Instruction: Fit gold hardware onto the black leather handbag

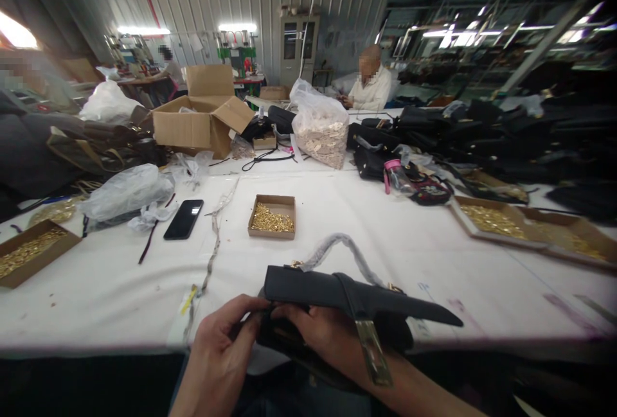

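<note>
A black handbag (308,285) lies at the table's front edge, its flap facing up. Its handle (337,240) is wrapped in clear plastic and arches over the far side. A strap with a gold metal buckle plate (375,353) hangs from the flap over my right forearm. My left hand (224,346) pinches the bag's left edge between thumb and fingers. Under the flap, my right hand (321,333) reaches into the bag toward that same corner; its fingertips are partly hidden. Just beyond the bag sits a small cardboard box (272,234) of gold metal pieces.
A phone (184,219) and plastic-wrapped item (126,192) lie left. More trays of gold pieces stand at far left (43,256) and right (491,237). Behind are an open carton (186,131), a filled plastic bag (321,131) and piled black bags (448,134). A person (371,86) sits across.
</note>
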### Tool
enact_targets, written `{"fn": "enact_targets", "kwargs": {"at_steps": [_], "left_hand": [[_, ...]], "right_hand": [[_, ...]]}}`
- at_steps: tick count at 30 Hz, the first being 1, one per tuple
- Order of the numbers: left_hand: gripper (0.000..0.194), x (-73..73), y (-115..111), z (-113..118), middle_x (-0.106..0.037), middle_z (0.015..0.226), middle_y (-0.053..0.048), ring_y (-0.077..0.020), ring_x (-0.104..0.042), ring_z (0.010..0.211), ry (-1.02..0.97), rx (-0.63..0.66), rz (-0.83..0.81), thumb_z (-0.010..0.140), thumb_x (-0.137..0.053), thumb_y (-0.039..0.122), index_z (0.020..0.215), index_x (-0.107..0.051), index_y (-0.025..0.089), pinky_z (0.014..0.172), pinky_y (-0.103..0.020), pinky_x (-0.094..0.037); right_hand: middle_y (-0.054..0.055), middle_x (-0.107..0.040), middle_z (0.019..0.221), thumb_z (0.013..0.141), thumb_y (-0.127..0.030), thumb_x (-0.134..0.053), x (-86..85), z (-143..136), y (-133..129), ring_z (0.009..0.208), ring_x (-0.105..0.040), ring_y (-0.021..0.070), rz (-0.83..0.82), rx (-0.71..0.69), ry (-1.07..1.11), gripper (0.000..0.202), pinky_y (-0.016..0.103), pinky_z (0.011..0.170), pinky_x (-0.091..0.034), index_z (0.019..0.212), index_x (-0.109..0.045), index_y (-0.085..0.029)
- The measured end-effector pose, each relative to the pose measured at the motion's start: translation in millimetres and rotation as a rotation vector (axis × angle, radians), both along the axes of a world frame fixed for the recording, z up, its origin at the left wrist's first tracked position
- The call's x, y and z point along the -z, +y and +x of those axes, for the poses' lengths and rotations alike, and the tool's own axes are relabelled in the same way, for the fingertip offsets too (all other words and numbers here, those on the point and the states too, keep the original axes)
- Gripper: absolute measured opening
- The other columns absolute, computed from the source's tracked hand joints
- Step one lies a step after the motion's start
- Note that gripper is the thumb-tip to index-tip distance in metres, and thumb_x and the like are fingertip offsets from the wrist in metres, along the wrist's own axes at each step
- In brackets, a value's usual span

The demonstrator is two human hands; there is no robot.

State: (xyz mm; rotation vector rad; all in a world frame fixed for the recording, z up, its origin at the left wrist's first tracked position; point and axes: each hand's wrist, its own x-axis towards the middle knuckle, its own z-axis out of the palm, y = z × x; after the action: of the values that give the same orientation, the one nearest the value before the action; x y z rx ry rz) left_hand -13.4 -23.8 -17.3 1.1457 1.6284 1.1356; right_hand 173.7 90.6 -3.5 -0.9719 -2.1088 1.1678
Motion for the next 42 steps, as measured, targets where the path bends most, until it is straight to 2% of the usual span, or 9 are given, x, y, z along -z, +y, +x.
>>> {"fn": "enact_targets", "kwargs": {"at_steps": [5, 8, 14, 17, 21, 24, 29, 37, 42], "left_hand": [[0.036, -5.2, -1.3, 3.9, -0.076, 0.099, -0.001, -0.0188, -0.067, 0.093, -0.007, -0.029, 0.009, 0.107, -0.064, 0.054, 0.125, -0.08, 0.028, 0.081, -0.026, -0.05], [0.034, -10.4, -1.6, 4.7, -0.075, 0.104, -0.001, -0.0182, -0.066, 0.095, -0.038, 0.002, 0.034, 0.107, -0.065, 0.053, 0.126, -0.08, 0.029, 0.081, -0.026, -0.051], [0.032, -9.8, -8.7, 4.3, -0.069, 0.132, -0.003, -0.0253, -0.065, 0.129, 0.017, 0.039, 0.066, 0.1, -0.07, 0.037, 0.131, -0.074, 0.032, 0.116, -0.037, -0.052], [0.032, -4.9, -12.6, 7.4, -0.068, 0.138, -0.003, -0.0256, -0.063, 0.133, -0.067, 0.007, 0.077, 0.099, -0.071, 0.036, 0.13, -0.074, 0.031, 0.118, -0.038, -0.05], [0.03, -0.3, -13.3, 10.7, -0.067, 0.14, -0.003, -0.0239, -0.061, 0.135, -0.13, 0.016, 0.153, 0.102, -0.072, 0.036, 0.132, -0.074, 0.032, 0.12, -0.036, -0.048], [0.036, 1.4, -12.5, 11.6, -0.064, 0.145, -0.003, -0.0248, -0.059, 0.139, -0.134, 0.027, 0.184, 0.102, -0.073, 0.037, 0.139, -0.072, 0.035, 0.123, -0.037, -0.048], [0.052, 10.9, -16.0, 14.2, -0.06, 0.153, -0.003, -0.0278, -0.055, 0.145, -0.101, 0.027, 0.216, 0.096, -0.075, 0.029, 0.146, -0.066, 0.037, 0.126, -0.043, -0.05], [0.083, 55.4, -32.2, 24.9, -0.055, 0.165, -0.009, -0.0341, -0.055, 0.153, 0.096, -0.061, 0.313, 0.086, -0.079, 0.025, 0.161, -0.044, 0.034, 0.128, -0.06, -0.055], [0.089, 62.9, -35.0, 33.7, -0.051, 0.169, -0.013, -0.0374, -0.054, 0.154, 0.189, -0.114, 0.355, 0.088, -0.074, 0.028, 0.167, -0.033, 0.034, 0.121, -0.066, -0.061]], "right_hand": [[0.001, -0.084, 0.103, 0.099, -0.038, -0.072, -8.0, 2.4, 5.8, 0.105, -0.077, 0.0258, -0.174, -0.061, -0.026, 0.018, 0.039, 0.108, -0.058, 0.097, -0.085, -0.027], [0.0, -0.082, 0.098, 0.096, -0.036, -0.073, -17.1, 1.6, 12.6, 0.1, -0.076, 0.0239, -0.304, -0.119, -0.033, 0.015, 0.036, 0.103, -0.058, 0.093, -0.082, -0.024], [0.001, -0.082, 0.095, 0.092, -0.036, -0.077, -23.1, -3.8, 14.3, 0.093, -0.076, 0.0236, -0.37, -0.036, -0.147, 0.016, 0.036, 0.095, -0.059, 0.098, -0.079, -0.022], [0.002, -0.083, 0.099, 0.101, -0.042, -0.068, -16.6, 2.1, 3.5, 0.099, -0.078, 0.026, -0.227, 0.003, -0.231, 0.023, 0.042, 0.105, -0.059, 0.097, -0.082, -0.025], [0.006, -0.082, 0.132, 0.104, -0.053, -0.067, -6.1, 17.9, -15.2, 0.129, -0.075, 0.0334, 0.017, -0.017, -0.336, 0.038, 0.051, 0.121, -0.058, 0.132, -0.082, -0.031], [0.01, -0.079, 0.139, 0.105, -0.039, -0.065, 1.1, 20.5, -24.9, 0.131, -0.075, 0.0355, 0.291, -0.036, -0.419, 0.042, 0.055, 0.119, -0.06, 0.144, -0.076, -0.028], [0.011, -0.083, 0.125, 0.096, -0.019, -0.071, 18.8, 5.3, -28.6, 0.11, -0.082, 0.0343, 0.678, 0.016, -0.504, 0.039, 0.047, 0.102, -0.068, 0.134, -0.079, -0.023], [0.013, -0.083, 0.104, 0.107, -0.034, -0.064, 20.9, -4.8, -33.7, 0.084, -0.079, 0.0323, 0.929, 0.039, -0.763, 0.027, 0.042, 0.08, -0.061, 0.124, -0.084, -0.026], [0.012, -0.083, 0.099, 0.111, -0.035, -0.06, 24.2, -4.1, -34.8, 0.08, -0.079, 0.032, 1.072, 0.027, -0.734, 0.031, 0.043, 0.078, -0.059, 0.127, -0.084, -0.023]]}}
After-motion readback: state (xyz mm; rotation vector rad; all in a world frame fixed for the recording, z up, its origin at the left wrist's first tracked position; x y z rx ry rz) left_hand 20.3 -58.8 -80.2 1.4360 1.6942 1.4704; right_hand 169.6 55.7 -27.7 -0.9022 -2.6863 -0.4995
